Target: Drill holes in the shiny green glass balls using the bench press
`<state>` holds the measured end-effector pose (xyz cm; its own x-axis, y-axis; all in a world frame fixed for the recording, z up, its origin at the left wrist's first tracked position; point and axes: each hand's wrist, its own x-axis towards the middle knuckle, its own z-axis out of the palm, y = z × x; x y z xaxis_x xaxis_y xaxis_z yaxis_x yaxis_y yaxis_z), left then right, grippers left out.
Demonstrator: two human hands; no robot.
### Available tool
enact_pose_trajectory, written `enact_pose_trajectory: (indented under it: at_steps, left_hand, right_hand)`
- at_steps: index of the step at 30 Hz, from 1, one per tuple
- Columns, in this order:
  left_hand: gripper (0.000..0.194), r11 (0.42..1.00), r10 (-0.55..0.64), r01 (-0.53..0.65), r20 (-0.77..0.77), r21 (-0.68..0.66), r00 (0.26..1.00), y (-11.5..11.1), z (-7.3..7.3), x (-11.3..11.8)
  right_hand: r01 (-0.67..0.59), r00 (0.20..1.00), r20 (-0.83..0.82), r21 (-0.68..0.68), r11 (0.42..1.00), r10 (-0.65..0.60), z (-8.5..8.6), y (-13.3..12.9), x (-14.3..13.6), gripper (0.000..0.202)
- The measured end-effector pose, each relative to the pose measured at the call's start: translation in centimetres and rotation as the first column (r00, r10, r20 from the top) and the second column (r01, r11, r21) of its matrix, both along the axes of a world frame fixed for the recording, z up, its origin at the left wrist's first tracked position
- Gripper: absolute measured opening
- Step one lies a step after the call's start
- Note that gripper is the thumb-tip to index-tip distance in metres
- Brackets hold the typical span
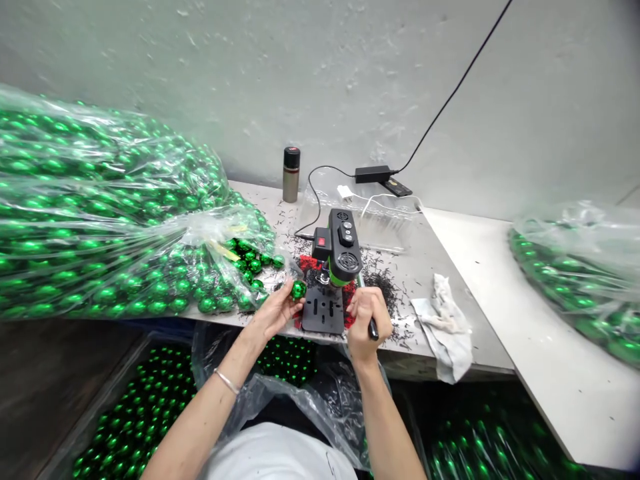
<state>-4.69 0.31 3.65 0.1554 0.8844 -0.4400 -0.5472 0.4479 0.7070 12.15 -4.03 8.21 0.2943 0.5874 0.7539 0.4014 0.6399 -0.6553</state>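
Note:
A shiny green ball [299, 289] is held between the fingertips of my left hand [277, 308], at the left edge of a black slotted base plate [323, 312]. Over the plate stands a black device [345, 243] with round vents, buttons and a green band near its lower end. To its right, my right hand [369, 321] is wrapped round a rod-like handle [373, 329] with a black end. Loose green balls [255, 267] lie by the mouth of a big clear bag [100, 220] full of them. Red and black bits lie round the plate.
A bottle [291, 175], a power adapter [373, 175] with cables and a clear plastic tray [385, 230] stand behind. A crumpled cloth [445, 327] lies right. Another bag [580, 287] sits far right. Open bags of green balls [145, 400] are below the table [480, 333].

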Motion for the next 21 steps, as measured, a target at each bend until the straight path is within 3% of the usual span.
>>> enact_pose_trajectory:
  at_steps: [3, 7, 10, 13, 16, 21]
  left_hand:
    - [0.026, 0.99, 0.054, -0.044, 0.077, -0.134, 0.996, -0.8, -0.4, 1.5]
    - [0.016, 0.989, 0.08, -0.072, 0.063, -0.126, 0.995, -1.1, -1.3, 2.4]
    - [0.023, 0.998, 0.06, -0.061, -0.033, -0.007, 0.998, -0.9, -1.8, 2.7]
    - [0.036, 0.983, 0.061, -0.015, -0.243, 0.185, 0.968, -0.7, -2.3, 3.2]
    - [0.038, 0.931, 0.098, 0.072, -0.435, 0.358, 0.895, -0.6, -3.0, 3.8]
    - [0.035, 0.859, 0.172, 0.189, -0.618, 0.475, 0.767, -0.7, -3.7, 4.2]
  right_hand:
    - [-0.003, 1.0, -0.003, -0.038, 0.999, 0.003, 1.6, 0.1, 0.0, 0.035]
    - [-0.008, 0.999, 0.034, -0.082, 0.997, 0.011, 3.8, 0.3, 0.2, 0.037]
    - [0.009, 0.998, 0.055, -0.093, 0.996, -0.004, 4.5, 0.3, 0.3, 0.038]
    - [0.017, 0.998, 0.067, -0.082, 0.996, -0.011, 4.5, 0.3, 0.3, 0.037]
    - [0.015, 0.997, 0.074, -0.07, 0.997, -0.01, 4.1, 0.2, 0.3, 0.037]
    - [-0.013, 0.998, 0.066, -0.05, 0.999, 0.016, 3.6, 0.1, 0.4, 0.037]
